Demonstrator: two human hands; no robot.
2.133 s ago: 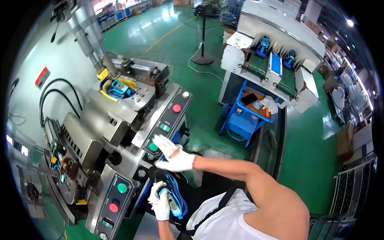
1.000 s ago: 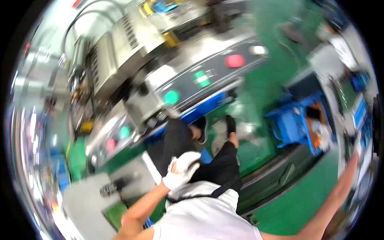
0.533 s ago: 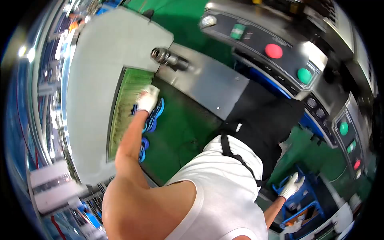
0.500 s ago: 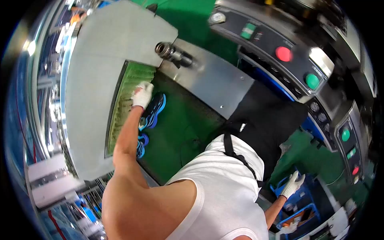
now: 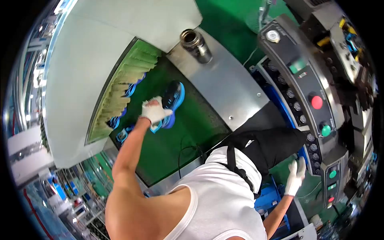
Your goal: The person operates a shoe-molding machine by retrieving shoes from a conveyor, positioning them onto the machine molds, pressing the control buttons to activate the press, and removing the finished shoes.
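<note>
My left hand (image 5: 156, 111), in a white glove, is over a pair of shoes on the green surface. Its thumb stands apart from the fingers, and nothing shows clearly in its grasp. The nearest black shoe (image 5: 171, 93) has a bright blue sole. Another blue-and-purple shoe (image 5: 169, 121) is partly hidden under the hand; whether the hand touches either I cannot tell. My right hand (image 5: 295, 177), also gloved in white, is raised beside my hip with its fingers apart and holds nothing. It is nearest to the control box on the machine.
More shoes (image 5: 115, 121) lie at a pale green strip curtain (image 5: 127, 82) in the grey housing (image 5: 80, 76). A dark metallic bottle (image 5: 197, 47) stands on the steel plate (image 5: 228, 86). Control panels (image 5: 300, 76) with coloured buttons are at right. Blue crates (image 5: 269, 196) sit behind my right arm.
My view has shifted. The left hand has moved back from the curtain side over the shoes, its thumb now spread. More shoes show at the curtain. The right hand has risen closer to the panels.
</note>
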